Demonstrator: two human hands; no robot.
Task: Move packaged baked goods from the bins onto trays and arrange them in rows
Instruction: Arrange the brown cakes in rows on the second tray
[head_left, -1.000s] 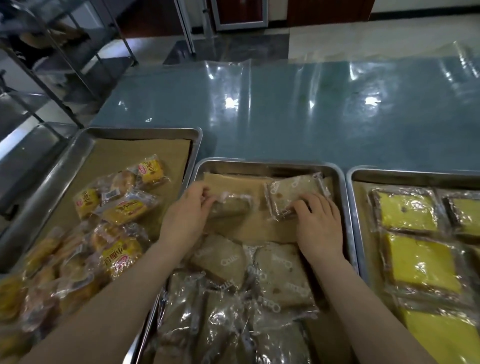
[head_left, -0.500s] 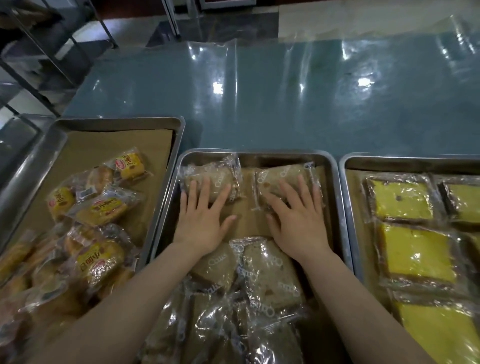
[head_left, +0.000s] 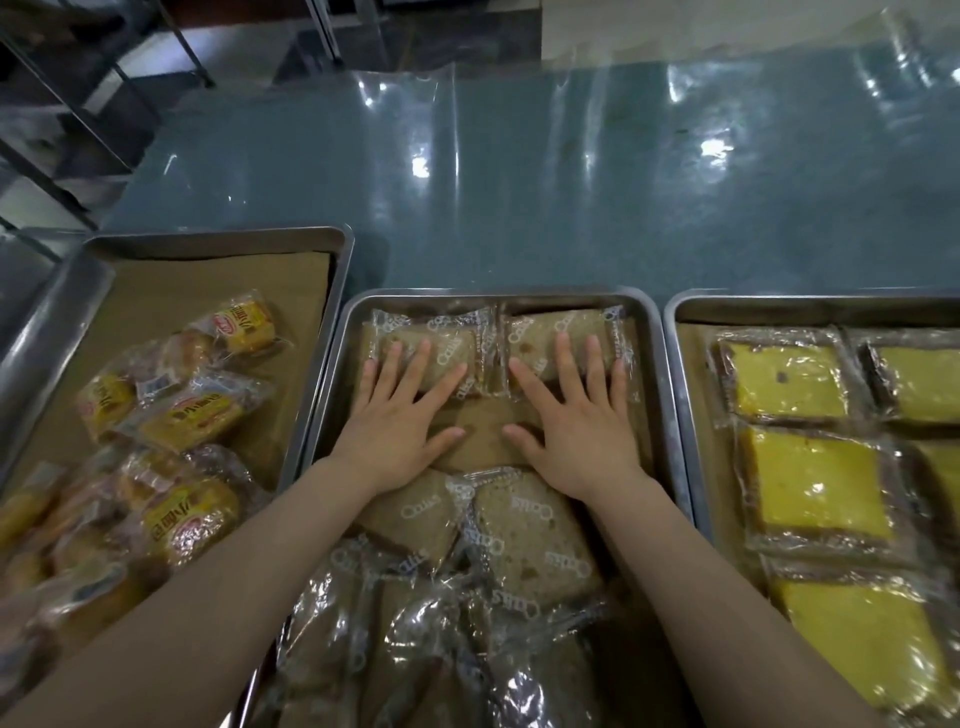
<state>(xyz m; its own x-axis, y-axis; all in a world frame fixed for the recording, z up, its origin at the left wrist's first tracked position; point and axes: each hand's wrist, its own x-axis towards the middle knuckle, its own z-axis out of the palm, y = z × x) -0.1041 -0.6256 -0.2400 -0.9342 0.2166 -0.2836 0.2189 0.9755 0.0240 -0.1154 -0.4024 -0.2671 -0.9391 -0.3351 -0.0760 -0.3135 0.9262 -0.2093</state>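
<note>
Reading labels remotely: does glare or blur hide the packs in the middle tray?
Head view: lamp glare streaks the tabletop and the crumpled wrappers at the near end of the middle tray; the two Oats packs under the left hand and right hand read sharp; bread packs at lower left are blurred; wide lens bows tray rims.

We are facing a glossy teal tabletop (head_left: 561, 208), light glinting off it, a dark metal rack (head_left: 88, 140) standing left, pale floor (head_left: 685, 21) beyond.
</note>
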